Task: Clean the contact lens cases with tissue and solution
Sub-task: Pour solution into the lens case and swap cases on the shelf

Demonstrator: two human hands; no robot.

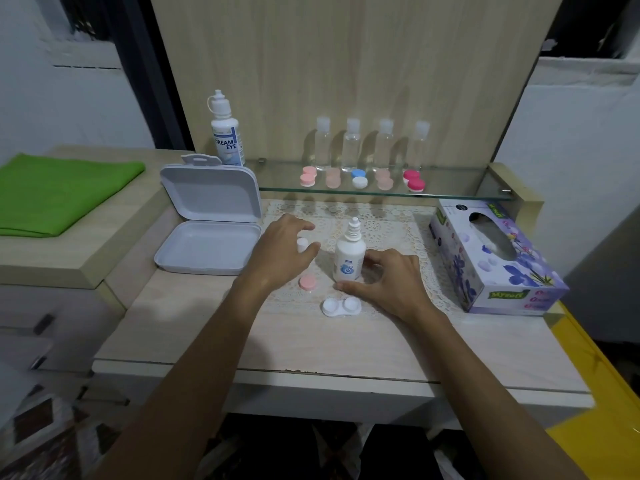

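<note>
step: uncapping stage, judged; small solution bottle upright mid-mat, nozzle bare, no tissue pulled yet.
left hand: at 10 o'clock of the bottle, fingers loosely spread over a small white cap; contact with it unclear, possibly just touching.
right hand: at 4 o'clock of the bottle, fingers curved toward its base, thumb tip beside the base; nothing firmly held.
lens case: white, both wells open and seemingly dry, at 6 o'clock of the bottle, near the table edge of the mat.
pink lid: loose on the mat at 8 o'clock of the bottle.
next move: probably a firm grip on the bottle, tilt over the wells, gentle squeeze; then a sheet from the tissue box at 3 o'clock.
white box: lid up, nothing inside, at 9 o'clock.
glass shelf: at 12 o'clock, five capped cases, four clear bottles behind, large solution bottle at 11.
</note>
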